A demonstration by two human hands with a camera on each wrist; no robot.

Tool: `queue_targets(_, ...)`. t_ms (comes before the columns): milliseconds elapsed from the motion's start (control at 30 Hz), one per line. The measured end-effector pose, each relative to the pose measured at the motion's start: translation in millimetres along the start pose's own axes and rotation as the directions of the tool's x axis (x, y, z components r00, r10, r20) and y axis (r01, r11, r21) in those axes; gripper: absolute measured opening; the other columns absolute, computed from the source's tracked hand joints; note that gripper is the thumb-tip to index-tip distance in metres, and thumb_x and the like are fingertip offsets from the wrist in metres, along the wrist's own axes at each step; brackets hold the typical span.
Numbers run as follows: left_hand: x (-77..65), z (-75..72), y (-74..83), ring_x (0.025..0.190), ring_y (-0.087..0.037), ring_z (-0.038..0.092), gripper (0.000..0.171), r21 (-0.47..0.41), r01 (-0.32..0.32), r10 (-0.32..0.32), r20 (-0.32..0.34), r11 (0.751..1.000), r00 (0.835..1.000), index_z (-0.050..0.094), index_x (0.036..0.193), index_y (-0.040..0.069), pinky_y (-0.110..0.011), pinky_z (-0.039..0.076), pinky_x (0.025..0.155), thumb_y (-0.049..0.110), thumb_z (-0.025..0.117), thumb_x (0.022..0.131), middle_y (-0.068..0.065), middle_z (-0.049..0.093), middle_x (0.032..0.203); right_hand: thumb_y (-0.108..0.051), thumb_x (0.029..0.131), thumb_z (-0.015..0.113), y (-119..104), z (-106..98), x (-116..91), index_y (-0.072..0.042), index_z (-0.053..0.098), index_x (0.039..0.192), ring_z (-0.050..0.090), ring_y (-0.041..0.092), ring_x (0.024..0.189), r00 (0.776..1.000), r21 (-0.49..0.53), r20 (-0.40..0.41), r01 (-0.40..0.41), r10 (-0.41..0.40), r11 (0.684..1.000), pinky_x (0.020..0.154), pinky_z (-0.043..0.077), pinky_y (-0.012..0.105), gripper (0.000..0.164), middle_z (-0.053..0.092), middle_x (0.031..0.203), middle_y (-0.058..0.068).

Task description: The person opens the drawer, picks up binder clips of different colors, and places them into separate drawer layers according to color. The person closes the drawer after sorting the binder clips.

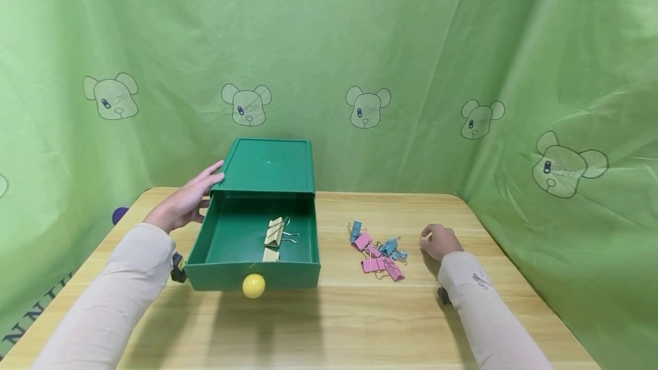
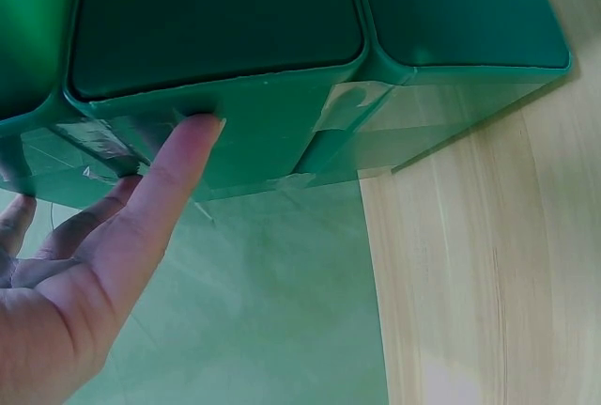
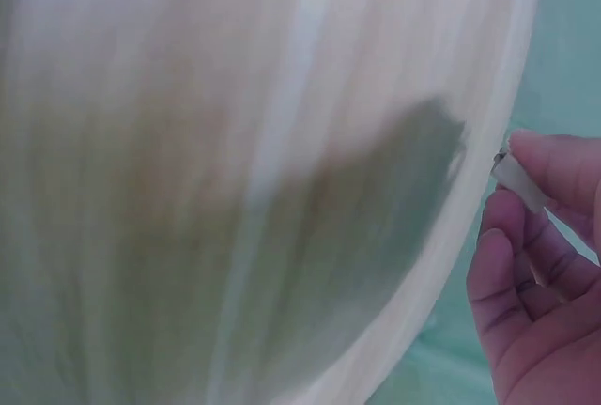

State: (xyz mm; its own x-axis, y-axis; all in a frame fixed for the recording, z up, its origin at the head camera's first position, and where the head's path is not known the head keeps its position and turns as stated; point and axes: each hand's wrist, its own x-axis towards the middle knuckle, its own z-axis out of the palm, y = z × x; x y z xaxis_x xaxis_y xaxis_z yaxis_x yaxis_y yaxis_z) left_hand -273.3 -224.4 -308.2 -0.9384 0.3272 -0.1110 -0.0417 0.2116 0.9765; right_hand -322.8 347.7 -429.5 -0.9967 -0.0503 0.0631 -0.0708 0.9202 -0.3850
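Observation:
A green drawer cabinet [image 1: 267, 164] stands at the left of the table, its drawer [image 1: 252, 276] pulled out, with a yellow ball knob [image 1: 253, 286]. Inside the drawer lie a cream binder clip [image 1: 275, 232] and another cream piece, partly hidden by the drawer front. My left hand [image 1: 187, 198] rests against the cabinet's left side; in the left wrist view one long straight finger [image 2: 174, 175] touches the green wall. At the right, my right hand [image 1: 441, 241] pinches a small pale binder clip [image 3: 518, 182] between thumb and fingers, just above the table.
Several pink binder clips [image 1: 372, 265] and blue binder clips [image 1: 389, 246] lie heaped on the wooden table [image 1: 370, 324] between the cabinet and my right hand. A green curtain [image 1: 319, 44] with bear prints hangs behind and along the sides. Clear tape [image 2: 352, 104] runs over the cabinet's seams.

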Motion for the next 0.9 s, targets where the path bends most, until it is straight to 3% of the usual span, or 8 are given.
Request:
queue_targets(600, -0.5, 1.0, 0.4, 0.139, -0.056, 0.01, 0.072, 0.008, 0.008, -0.008, 0.0, 1.0, 1.0, -0.01, 0.154, 0.037, -0.066, 0.042, 0.092, 0.055, 0.035, 0.101, -0.025, -0.004, 0.159, -0.006, 0.089, 0.063, -20, -10, 0, 0.007, 0.06, 0.112, 0.058, 0.025, 0.074, 1.0, 0.049, -0.015, 0.02, -0.019, 0.999, 0.067, 0.052, 0.041, 0.027, 0.061, 0.085, 0.014)
queue_targets(900, -0.8, 1.2, 1.0, 0.138, -0.056, 0.011, 0.073, 0.01, 0.004, -0.004, 0.001, 1.0, 1.0, -0.01, 0.154, 0.037, -0.066, 0.042, 0.092, 0.056, 0.036, 0.1, -0.026, -0.003, 0.158, -0.008, 0.091, 0.062, -29, -18, 3, 0.006, 0.061, 0.113, 0.06, 0.026, 0.076, 0.999, 0.084, -0.024, 0.042, -0.04, 0.996, 0.071, 0.052, 0.044, 0.026, 0.063, 0.086, 0.014)
